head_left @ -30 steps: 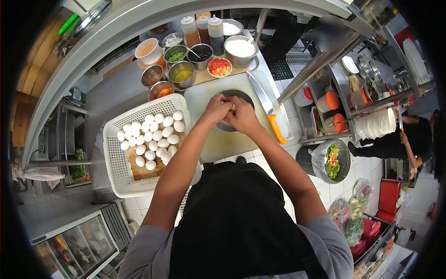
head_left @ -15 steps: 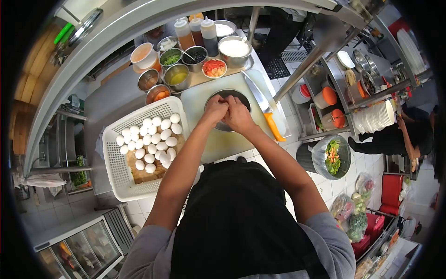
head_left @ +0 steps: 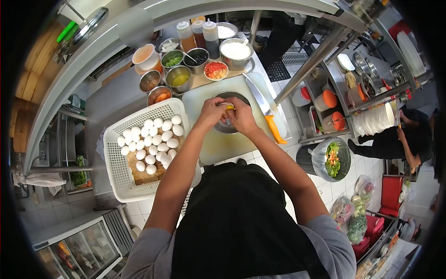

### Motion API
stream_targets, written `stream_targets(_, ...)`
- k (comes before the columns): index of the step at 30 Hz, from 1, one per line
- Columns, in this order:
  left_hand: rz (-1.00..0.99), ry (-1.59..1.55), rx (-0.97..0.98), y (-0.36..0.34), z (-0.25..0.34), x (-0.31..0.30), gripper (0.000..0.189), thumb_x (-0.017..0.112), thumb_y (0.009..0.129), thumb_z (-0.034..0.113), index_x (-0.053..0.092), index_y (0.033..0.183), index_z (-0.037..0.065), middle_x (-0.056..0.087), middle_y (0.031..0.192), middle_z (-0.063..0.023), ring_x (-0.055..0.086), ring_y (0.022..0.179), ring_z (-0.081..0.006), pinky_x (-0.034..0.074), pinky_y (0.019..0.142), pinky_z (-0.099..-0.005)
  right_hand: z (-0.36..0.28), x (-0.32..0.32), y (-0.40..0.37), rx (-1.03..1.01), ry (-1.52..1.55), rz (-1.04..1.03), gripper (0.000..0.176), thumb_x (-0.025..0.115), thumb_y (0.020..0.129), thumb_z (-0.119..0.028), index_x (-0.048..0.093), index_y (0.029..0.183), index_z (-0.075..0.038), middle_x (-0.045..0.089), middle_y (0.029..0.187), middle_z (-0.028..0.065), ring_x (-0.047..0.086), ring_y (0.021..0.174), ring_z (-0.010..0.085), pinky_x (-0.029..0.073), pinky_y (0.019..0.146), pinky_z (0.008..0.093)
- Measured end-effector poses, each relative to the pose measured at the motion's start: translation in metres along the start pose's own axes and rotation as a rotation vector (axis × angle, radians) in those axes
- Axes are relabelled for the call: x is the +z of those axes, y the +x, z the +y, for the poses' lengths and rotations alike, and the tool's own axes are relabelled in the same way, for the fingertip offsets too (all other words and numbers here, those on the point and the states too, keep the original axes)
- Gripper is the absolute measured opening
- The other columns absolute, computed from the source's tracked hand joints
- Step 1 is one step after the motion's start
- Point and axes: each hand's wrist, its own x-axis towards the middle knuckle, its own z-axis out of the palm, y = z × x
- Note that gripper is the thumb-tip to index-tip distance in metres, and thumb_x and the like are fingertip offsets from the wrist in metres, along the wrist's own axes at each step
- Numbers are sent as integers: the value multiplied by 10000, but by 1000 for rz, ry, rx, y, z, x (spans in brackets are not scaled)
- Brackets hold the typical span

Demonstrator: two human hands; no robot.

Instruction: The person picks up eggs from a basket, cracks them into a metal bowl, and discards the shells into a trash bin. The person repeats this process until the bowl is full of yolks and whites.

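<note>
Over a round metal bowl (head_left: 239, 97), my left hand (head_left: 212, 113) and my right hand (head_left: 243, 119) are together, fingers closed on a cracked egg (head_left: 229, 107). Yellow yolk shows between the two sides of the shell. The bowl rests on a pale cutting board (head_left: 194, 99). To the left stands a white perforated basket (head_left: 116, 179) with several whole white eggs (head_left: 153, 140) on a brown sheet. Right of the bowl lies a large knife with an orange handle (head_left: 275, 129), its blade pointing away from me. My hands partly hide the inside of the bowl.
Behind the board stand metal bowls of chopped food (head_left: 178, 76), a bowl of white food (head_left: 236, 48) and squeeze bottles (head_left: 186, 35). A metal post (head_left: 309, 69) rises at the right. A lined bin (head_left: 341, 174) stands on the floor. Another person (head_left: 409, 139) is at the far right.
The egg, hidden between my fingers before, is now split and its yolk shows. My hands have parted slightly above the bowl.
</note>
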Motion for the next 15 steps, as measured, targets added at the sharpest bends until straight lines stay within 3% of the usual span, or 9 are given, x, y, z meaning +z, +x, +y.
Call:
stream_targets(9,-54,20,171,6,-10,-5,274,549,906,20,655,1148,-54,684,865,-96,641,672,-123,532,550,-241,7,-9,2,40,139,-35,275,616,815,3,601,1088,-29,641,918,205,635,831,392,511,712,426)
stream_targets(11,-66,22,159,8,-10,-8,289,548,911,24,649,1168,-59,684,870,-97,640,676,-120,535,564,-238,13,-8,2,-24,101,-17,322,608,813,33,627,1131,-11,685,969,155,677,752,221,536,667,315)
stream_targets(12,-66,22,159,7,-10,-9,289,548,911,24,649,1168,-59,684,870,-97,640,676,-120,535,564,-238,12,-9,2,-24,101,-16,322,608,813,33,627,1131,-11,685,969,155,677,752,221,536,667,315)
stream_targets(14,-74,-3,105,6,-9,-12,302,547,911,22,644,1185,-61,685,887,-94,644,689,-122,541,576,-245,11,-10,1,35,156,-21,256,610,802,28,637,1054,-9,653,895,189,641,748,363,515,667,390)
stream_targets(15,-74,-2,105,6,-8,-14,302,547,911,22,644,1185,-61,685,887,-94,644,689,-122,541,576,-245,10,-10,1,34,156,-20,256,610,802,28,637,1054,-9,653,895,189,641,748,363,515,667,390)
